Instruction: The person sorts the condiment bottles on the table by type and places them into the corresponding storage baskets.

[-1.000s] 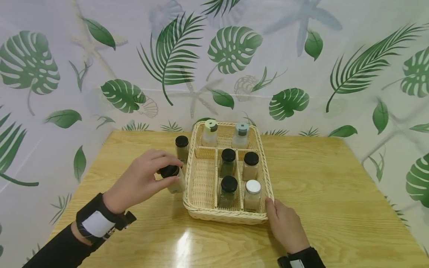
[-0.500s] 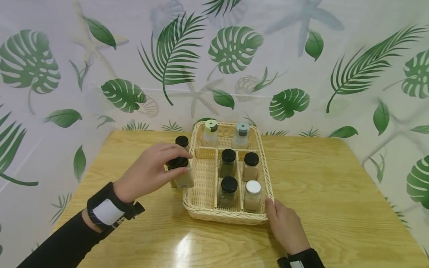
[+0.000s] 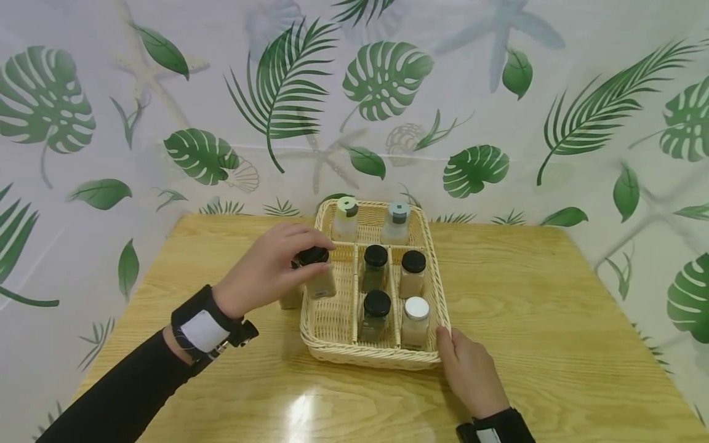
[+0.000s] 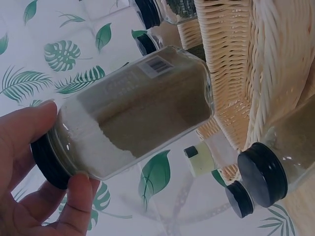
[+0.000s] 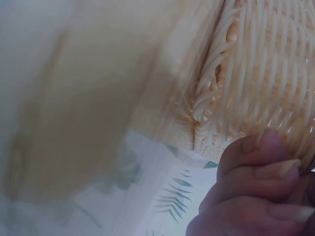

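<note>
My left hand pinches a square glass spice jar by its black lid, thumb and fingers around the lid's edge. In the left wrist view the jar has a barcode sticker and brownish powder inside. In the head view it overlaps the left compartment of a divided wicker basket, just inside the left rim. My right hand grips the basket's front right corner, thumb on the rim; the right wrist view shows its curled fingers against the woven side.
The basket's middle and right columns hold black-lidded jars and a white-lidded jar. Two bottles, one yellow-capped and one blue-capped, stand in its back compartment. Left of the basket, more jars are mostly hidden behind my left hand.
My left hand has lifted the jar and carried it right, from beside the basket to over its left rim and left compartment. My right hand has kept its place on the corner.
</note>
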`<state>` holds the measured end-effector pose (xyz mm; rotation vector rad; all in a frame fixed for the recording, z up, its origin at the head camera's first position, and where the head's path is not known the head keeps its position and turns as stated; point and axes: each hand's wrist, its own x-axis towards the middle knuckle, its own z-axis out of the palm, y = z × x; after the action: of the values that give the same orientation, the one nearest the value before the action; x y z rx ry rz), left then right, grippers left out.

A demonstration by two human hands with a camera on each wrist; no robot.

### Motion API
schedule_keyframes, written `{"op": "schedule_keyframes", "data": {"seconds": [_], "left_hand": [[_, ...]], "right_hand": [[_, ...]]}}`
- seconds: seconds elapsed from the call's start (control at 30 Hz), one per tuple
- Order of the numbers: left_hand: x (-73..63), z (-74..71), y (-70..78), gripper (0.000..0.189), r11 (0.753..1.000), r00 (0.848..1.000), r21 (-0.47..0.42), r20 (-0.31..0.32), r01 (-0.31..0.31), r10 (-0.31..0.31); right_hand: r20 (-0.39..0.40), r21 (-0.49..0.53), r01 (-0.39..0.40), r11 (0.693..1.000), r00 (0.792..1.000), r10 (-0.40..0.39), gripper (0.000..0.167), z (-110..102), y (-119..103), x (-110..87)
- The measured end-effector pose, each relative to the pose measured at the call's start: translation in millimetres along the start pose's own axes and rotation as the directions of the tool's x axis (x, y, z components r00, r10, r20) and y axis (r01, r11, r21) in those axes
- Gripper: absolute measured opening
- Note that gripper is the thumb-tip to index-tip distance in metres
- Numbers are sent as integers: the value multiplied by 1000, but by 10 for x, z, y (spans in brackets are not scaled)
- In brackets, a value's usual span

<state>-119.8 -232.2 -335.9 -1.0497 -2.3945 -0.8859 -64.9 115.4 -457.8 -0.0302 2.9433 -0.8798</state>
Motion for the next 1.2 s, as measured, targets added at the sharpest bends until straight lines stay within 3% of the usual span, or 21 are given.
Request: {"op": "schedule_keyframes", "data": {"seconds": [0.23,0.47,0.83,1.2], "left_hand": [[157,60,-81,27,999,999,29,12,-42,41],[288,113,-146,27,1000,999,9,40,-14,13],[379,234,-258,27,999,997,33,65,27,-29],[470,338,-282,27,998,992,63,121,25,-33]], "right_hand": [[-2,10,-1,1000,1000,1,54,3,32,4],[-20,8,12,1000,1000,-12,52,3,49,3],[-46,21,22,1000,999,-21,52,13,45,10],[-44,34,12,999,999,-10,53,25,67,12]]}}
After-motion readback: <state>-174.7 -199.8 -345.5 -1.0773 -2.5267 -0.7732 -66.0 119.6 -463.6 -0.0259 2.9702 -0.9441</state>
